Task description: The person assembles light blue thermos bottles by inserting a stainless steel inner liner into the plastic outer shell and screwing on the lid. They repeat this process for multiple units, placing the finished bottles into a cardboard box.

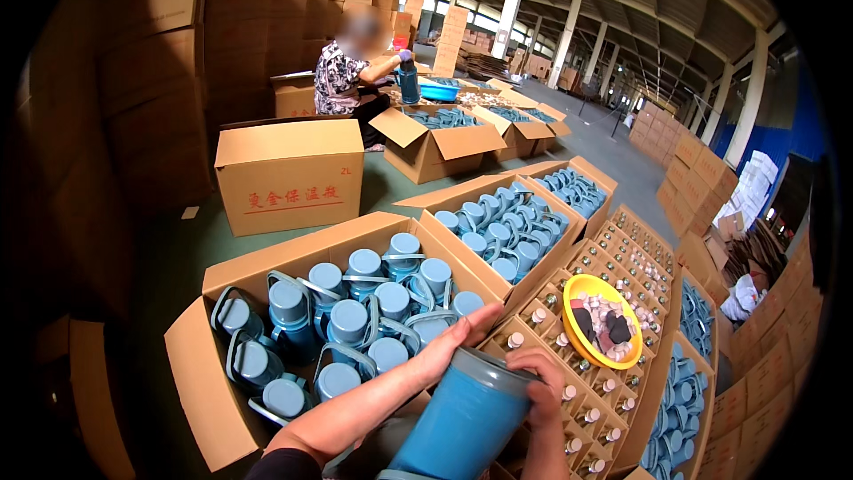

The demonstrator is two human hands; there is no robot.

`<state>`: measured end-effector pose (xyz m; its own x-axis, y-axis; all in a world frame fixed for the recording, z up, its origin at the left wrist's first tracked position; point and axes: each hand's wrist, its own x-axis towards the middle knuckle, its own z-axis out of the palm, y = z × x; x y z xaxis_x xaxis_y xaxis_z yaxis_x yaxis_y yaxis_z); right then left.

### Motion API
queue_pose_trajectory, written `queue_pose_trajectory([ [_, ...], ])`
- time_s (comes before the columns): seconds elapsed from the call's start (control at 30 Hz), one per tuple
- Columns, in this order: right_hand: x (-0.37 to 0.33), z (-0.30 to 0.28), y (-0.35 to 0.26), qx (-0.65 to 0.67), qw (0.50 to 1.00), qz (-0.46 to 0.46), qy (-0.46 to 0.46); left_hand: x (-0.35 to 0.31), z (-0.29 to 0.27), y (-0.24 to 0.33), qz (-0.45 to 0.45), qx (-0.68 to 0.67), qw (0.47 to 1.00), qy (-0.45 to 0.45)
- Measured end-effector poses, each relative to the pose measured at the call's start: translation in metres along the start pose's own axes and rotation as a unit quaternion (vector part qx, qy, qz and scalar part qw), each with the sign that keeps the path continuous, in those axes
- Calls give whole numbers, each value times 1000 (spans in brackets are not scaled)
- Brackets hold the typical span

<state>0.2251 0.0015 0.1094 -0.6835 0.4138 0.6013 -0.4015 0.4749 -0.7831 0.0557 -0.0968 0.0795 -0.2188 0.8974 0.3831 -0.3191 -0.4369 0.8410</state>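
Observation:
A blue thermos jug [466, 418] is tilted in front of me at the lower middle, with its dark grey end ring pointing up and away. My right hand [540, 387] is closed round the ring's right side, thumb and fingers curled over the edge. My left hand [455, 342] lies along the ring's left side, fingers stretched out past it. The jug's lower end runs out of the picture. Just left of it, an open carton [191, 391] holds several blue lidded jugs [351, 322] with grey handles.
On the right, a divided carton [613, 253] holds bottles with pale stoppers. On it rests a yellow bowl [569, 302] of pale stoppers and dark pieces. Cartons of blue jugs [680, 409] flank it. Beyond a closed carton [289, 178], a person [342, 80] sits holding a dark blue jug [408, 84].

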Motion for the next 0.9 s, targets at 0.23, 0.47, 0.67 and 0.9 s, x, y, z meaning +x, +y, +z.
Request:
queue_pose_trajectory([
  [0.23, -16, -23, 28, 31, 987, 85, 132, 32, -2, 41, 154, 20, 988, -19],
  [0.47, 1, -39, 45, -146, 986, 79, -13, 18, -1, 31, 9, 3, 997, -75],
  [0.67, -21, 24, 119, 213, 951, 221, 30, 13, -20, 57, 13, 281, 953, -114],
  [0.9, -49, -20, 216, -99, 944, 259, 178, 48, -96, 28, 30, 99, 953, 286],
])
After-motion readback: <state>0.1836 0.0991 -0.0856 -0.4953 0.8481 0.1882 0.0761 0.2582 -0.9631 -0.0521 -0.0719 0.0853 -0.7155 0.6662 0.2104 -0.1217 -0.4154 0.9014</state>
